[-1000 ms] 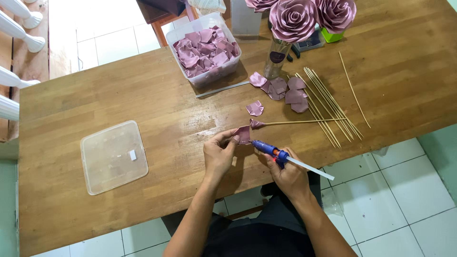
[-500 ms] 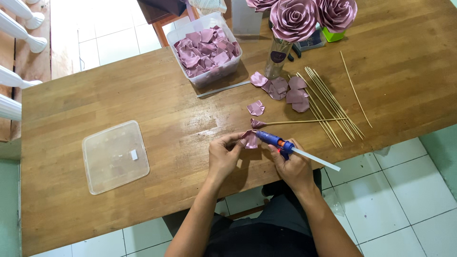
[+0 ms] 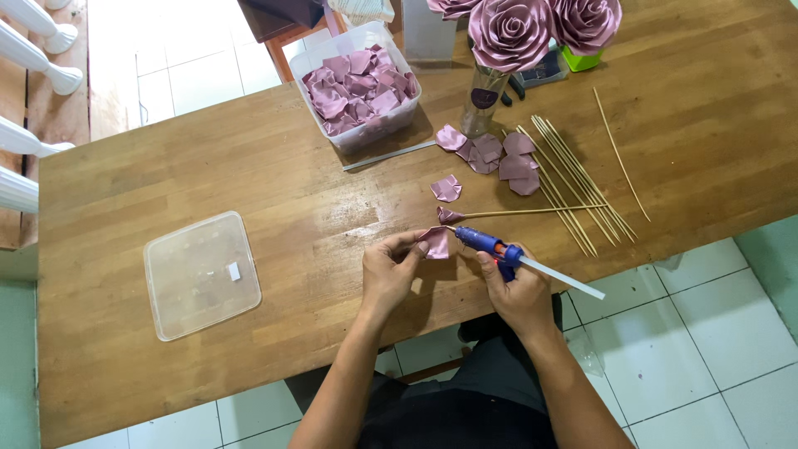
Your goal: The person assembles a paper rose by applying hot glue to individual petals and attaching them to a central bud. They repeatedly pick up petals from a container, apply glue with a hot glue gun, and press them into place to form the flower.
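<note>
Your left hand (image 3: 389,270) pinches a small mauve satin petal (image 3: 435,243) between thumb and fingertips, held just above the near edge of the brown wooden table (image 3: 166,199). Your right hand (image 3: 517,293) is wrapped around the grip of a blue hot-glue gun (image 3: 486,244) with a translucent white glue stick (image 3: 561,278) sticking out of its back end toward the lower right — the nozzle points left and meets the petal's right edge. Whether glue is coming out cannot be told. Just beyond the gun lies a thin wooden skewer with a small mauve bud on its left tip (image 3: 524,211), lying roughly level across the table, apart from both hands. Past it, a single loose mauve petal (image 3: 446,189) lies alone; farther back a cluster of loose mauve petals (image 3: 497,154) lies at the foot of a clear glass vase (image 3: 481,101) holding large mauve satin roses (image 3: 519,32). To the right of the cluster a bundle of bare wooden skewers (image 3: 573,179) lies diagonally, with one stray skewer (image 3: 620,155) beside it. A clear plastic tub full of mauve petals (image 3: 359,83) stands at the far side of the table — its square clear lid (image 3: 200,273) lies flat well to the left of your left hand.
</note>
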